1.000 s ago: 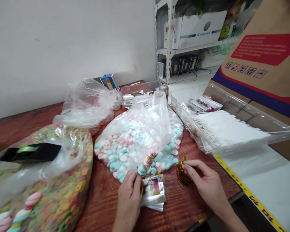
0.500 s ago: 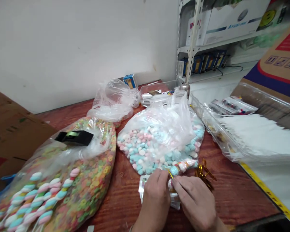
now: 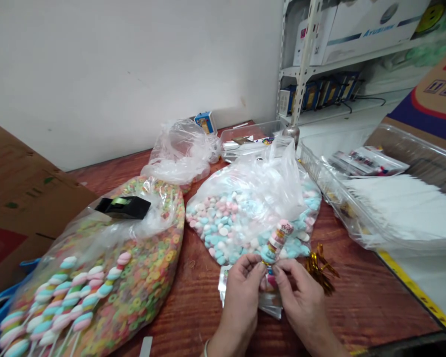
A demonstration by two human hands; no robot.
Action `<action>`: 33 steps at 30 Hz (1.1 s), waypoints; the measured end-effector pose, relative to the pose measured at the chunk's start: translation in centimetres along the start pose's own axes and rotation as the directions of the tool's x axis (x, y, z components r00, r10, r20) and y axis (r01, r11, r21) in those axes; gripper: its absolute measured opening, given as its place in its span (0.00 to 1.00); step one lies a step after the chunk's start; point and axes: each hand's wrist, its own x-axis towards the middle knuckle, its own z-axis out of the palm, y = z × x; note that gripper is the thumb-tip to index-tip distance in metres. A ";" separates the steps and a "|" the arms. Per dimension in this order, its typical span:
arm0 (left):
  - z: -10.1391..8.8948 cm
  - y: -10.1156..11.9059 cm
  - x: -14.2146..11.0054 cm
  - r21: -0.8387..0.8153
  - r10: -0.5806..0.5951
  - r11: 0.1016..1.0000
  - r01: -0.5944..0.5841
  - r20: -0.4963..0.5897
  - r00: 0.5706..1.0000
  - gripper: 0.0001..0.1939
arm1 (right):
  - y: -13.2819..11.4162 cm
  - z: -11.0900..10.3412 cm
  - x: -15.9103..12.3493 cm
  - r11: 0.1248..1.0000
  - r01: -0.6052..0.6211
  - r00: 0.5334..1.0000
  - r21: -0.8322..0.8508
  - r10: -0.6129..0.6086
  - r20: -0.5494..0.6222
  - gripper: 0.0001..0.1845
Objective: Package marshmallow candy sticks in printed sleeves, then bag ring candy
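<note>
My left hand (image 3: 241,297) and my right hand (image 3: 301,297) both pinch a slim clear candy tube (image 3: 277,242) that stands upright between them. It holds pale blue and pink sweets, and a gold twist tie (image 3: 269,269) circles it just above my fingers. A bundle of gold twist ties (image 3: 319,270) lies close to my right hand. Beneath my hands is a stack of clear printed wrappers (image 3: 271,310), mostly hidden. Directly behind them lies a clear bag of pastel blue, pink and white candies (image 3: 223,223).
On the reddish wood table (image 3: 200,317) lies a bag of colourful cereal rings (image 3: 144,267) with twisted marshmallow lollipops (image 3: 59,307) and a black tape dispenser (image 3: 122,207). A clear tray with white paper (image 3: 401,203) sits right; shelves stand behind.
The candy tube has swung from lying sideways to upright, and my right hand has joined my left on it. The view has shifted left since the oldest frame.
</note>
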 end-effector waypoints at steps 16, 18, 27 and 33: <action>-0.2 -0.9 -0.5 0.506 0.348 0.785 -0.357 0.115 0.930 0.10 | -0.1 1.0 1.3 0.709 -0.475 0.873 0.521 0.452 0.180 0.12; 0.0 -1.1 -0.2 0.349 0.220 0.909 -0.230 0.067 0.973 0.10 | -0.4 1.2 1.5 0.581 -0.518 0.837 0.628 0.495 0.233 0.14; -0.2 -1.4 0.6 0.124 0.108 0.986 -0.110 0.030 0.994 0.10 | -0.8 0.7 1.9 0.593 -0.564 0.826 0.575 0.416 0.381 0.14; -0.8 -1.0 0.4 0.653 0.383 0.601 -0.462 0.272 0.883 0.15 | -0.1 0.0 1.7 0.837 -0.423 0.901 0.348 0.349 0.256 0.15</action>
